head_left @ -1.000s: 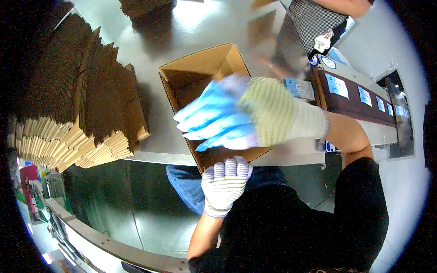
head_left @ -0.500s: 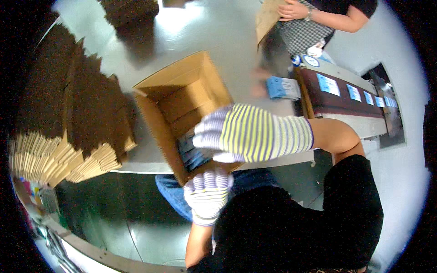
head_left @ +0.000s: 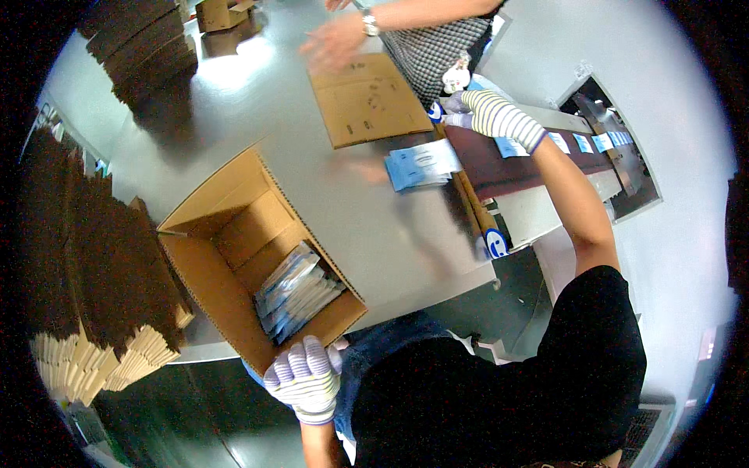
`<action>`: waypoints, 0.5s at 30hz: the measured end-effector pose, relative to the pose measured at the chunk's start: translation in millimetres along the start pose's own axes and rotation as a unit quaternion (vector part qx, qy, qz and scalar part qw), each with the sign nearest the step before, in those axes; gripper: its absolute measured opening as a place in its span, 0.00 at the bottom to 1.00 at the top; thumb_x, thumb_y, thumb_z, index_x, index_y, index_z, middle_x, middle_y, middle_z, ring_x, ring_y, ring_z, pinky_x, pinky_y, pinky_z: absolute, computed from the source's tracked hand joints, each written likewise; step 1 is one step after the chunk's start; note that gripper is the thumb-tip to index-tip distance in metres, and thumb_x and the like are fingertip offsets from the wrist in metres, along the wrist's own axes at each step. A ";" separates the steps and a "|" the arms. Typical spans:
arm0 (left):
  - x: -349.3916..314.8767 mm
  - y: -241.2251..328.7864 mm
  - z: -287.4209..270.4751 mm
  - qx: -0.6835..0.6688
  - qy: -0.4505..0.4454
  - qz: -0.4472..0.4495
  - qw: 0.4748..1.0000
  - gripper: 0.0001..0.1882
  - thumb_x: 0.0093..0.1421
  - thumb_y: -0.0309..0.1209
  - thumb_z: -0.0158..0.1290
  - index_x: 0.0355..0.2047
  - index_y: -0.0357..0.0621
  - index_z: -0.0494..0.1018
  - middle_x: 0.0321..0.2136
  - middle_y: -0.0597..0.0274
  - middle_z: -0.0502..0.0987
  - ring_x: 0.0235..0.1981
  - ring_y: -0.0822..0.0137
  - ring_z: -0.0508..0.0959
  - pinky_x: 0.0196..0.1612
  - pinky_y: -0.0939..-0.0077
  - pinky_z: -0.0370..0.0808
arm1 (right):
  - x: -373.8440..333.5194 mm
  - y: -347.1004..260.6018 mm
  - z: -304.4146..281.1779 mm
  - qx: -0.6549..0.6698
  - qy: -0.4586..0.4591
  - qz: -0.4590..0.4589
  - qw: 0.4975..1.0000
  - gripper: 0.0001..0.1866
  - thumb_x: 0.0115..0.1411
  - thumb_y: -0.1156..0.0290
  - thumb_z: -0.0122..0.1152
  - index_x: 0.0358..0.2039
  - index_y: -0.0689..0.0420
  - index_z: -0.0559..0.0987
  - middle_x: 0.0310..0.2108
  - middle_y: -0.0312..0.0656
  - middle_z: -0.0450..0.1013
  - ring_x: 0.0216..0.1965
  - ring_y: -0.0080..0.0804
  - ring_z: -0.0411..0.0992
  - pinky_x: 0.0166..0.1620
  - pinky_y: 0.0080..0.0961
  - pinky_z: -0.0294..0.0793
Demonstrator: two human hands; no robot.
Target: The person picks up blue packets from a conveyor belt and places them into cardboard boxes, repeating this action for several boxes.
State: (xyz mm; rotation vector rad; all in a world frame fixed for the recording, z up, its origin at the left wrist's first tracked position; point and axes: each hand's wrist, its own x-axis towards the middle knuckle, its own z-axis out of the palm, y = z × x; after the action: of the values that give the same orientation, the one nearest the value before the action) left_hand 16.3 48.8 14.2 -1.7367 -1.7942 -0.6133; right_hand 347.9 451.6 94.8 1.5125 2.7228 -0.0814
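Two gloves: the left hand [head_left: 307, 384] curls closed over the near rim of the carton [head_left: 209, 274]; the right hand [head_left: 495, 117], beyond it, half-curled, hold unclear. Packets [head_left: 300, 292] inside — likely light, slick — suit edge pinching.

Can't tell from my end if R hand [head_left: 498, 117] has anything; whatever's under its fingers is hidden. L hand [head_left: 306, 381] covers near rim of the box [head_left: 207, 288], so its grip's unclear to me. Co-worker's hand [head_left: 324, 48] motion-blurred, upper body cut off by top edge. Boxed pkts [head_left: 300, 292] overlap, lower ones mostly hidden. Print on belt pkts [head_left: 511, 147] too small to read.
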 end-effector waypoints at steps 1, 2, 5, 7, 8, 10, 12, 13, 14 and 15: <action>-1.3 -5.1 -0.2 0.016 0.004 -0.007 1.000 0.18 0.61 0.50 0.46 0.31 0.48 0.69 0.24 0.68 0.68 0.26 0.66 0.69 0.33 0.68 0.62 | 0.5 -29.5 -10.2 0.077 0.014 -0.071 0.994 0.18 0.58 0.62 0.54 0.42 0.62 0.77 0.40 0.52 0.75 0.43 0.49 0.72 0.50 0.36 0.69; -1.0 -5.2 1.8 0.023 0.010 -0.007 1.000 0.19 0.62 0.51 0.44 0.31 0.48 0.69 0.24 0.67 0.68 0.26 0.65 0.69 0.32 0.68 0.62 | -0.6 -26.6 -13.1 0.070 0.010 -0.075 0.995 0.17 0.57 0.63 0.54 0.42 0.61 0.77 0.40 0.52 0.75 0.43 0.49 0.72 0.50 0.36 0.69; 1.1 -8.0 4.7 0.016 -0.006 -0.012 1.000 0.19 0.62 0.51 0.43 0.31 0.49 0.69 0.24 0.68 0.68 0.25 0.66 0.69 0.32 0.68 0.61 | 7.9 -7.1 -7.5 0.046 -0.011 -0.063 0.997 0.16 0.57 0.63 0.54 0.42 0.60 0.77 0.39 0.52 0.75 0.43 0.48 0.73 0.48 0.36 0.70; 6.4 -7.1 5.6 0.020 -0.013 -0.022 0.999 0.16 0.62 0.48 0.42 0.31 0.49 0.69 0.24 0.68 0.68 0.25 0.66 0.69 0.32 0.68 0.61 | 12.6 6.7 -0.3 0.029 -0.029 -0.047 0.998 0.17 0.56 0.63 0.55 0.41 0.60 0.77 0.39 0.51 0.75 0.42 0.48 0.73 0.47 0.36 0.70; 7.2 -8.3 6.3 0.026 -0.017 -0.027 0.999 0.15 0.62 0.46 0.42 0.31 0.49 0.69 0.24 0.68 0.68 0.25 0.66 0.69 0.32 0.68 0.61 | 17.5 3.1 2.0 0.018 -0.049 -0.052 0.997 0.17 0.56 0.62 0.55 0.41 0.59 0.77 0.38 0.51 0.75 0.42 0.48 0.73 0.47 0.36 0.70; 9.9 -10.9 9.0 0.029 -0.002 -0.032 0.999 0.11 0.61 0.41 0.43 0.32 0.50 0.70 0.25 0.68 0.68 0.25 0.66 0.69 0.33 0.67 0.61 | 27.9 -5.0 7.6 0.006 -0.077 -0.035 0.996 0.17 0.55 0.59 0.57 0.40 0.59 0.78 0.36 0.51 0.76 0.40 0.49 0.74 0.45 0.36 0.71; 11.7 -12.6 9.7 0.026 0.007 -0.028 0.999 0.11 0.60 0.41 0.43 0.33 0.50 0.70 0.25 0.68 0.68 0.25 0.66 0.69 0.33 0.67 0.61 | 35.0 3.6 22.9 0.018 -0.067 -0.057 0.996 0.18 0.55 0.58 0.57 0.40 0.58 0.78 0.35 0.50 0.76 0.40 0.49 0.74 0.44 0.36 0.72; 12.4 -12.4 9.2 0.024 0.016 -0.025 0.999 0.11 0.60 0.41 0.44 0.33 0.50 0.70 0.25 0.68 0.68 0.25 0.66 0.69 0.33 0.67 0.61 | 38.6 10.2 31.5 0.028 -0.055 -0.080 0.995 0.18 0.55 0.57 0.58 0.39 0.58 0.78 0.35 0.50 0.76 0.39 0.48 0.74 0.44 0.37 0.72; 12.3 -13.7 10.1 0.015 0.014 -0.028 0.999 0.10 0.60 0.40 0.44 0.34 0.50 0.69 0.25 0.68 0.68 0.25 0.66 0.69 0.33 0.67 0.61 | 46.5 6.2 38.3 0.017 -0.081 -0.073 0.994 0.19 0.55 0.56 0.58 0.40 0.58 0.78 0.36 0.49 0.76 0.39 0.47 0.74 0.44 0.37 0.72; 14.1 -14.0 10.1 0.018 0.012 -0.028 0.999 0.10 0.60 0.40 0.44 0.34 0.50 0.69 0.25 0.68 0.68 0.25 0.66 0.69 0.33 0.67 0.61 | 53.7 2.6 44.2 0.005 -0.106 -0.066 0.992 0.20 0.56 0.55 0.58 0.40 0.57 0.78 0.36 0.48 0.77 0.39 0.47 0.74 0.43 0.37 0.72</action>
State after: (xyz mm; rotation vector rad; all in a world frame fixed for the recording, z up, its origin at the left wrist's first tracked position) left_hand 1.5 65.3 17.0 -1.6544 -1.8310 -0.6176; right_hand 321.6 496.0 48.0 1.2444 2.6500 -0.2435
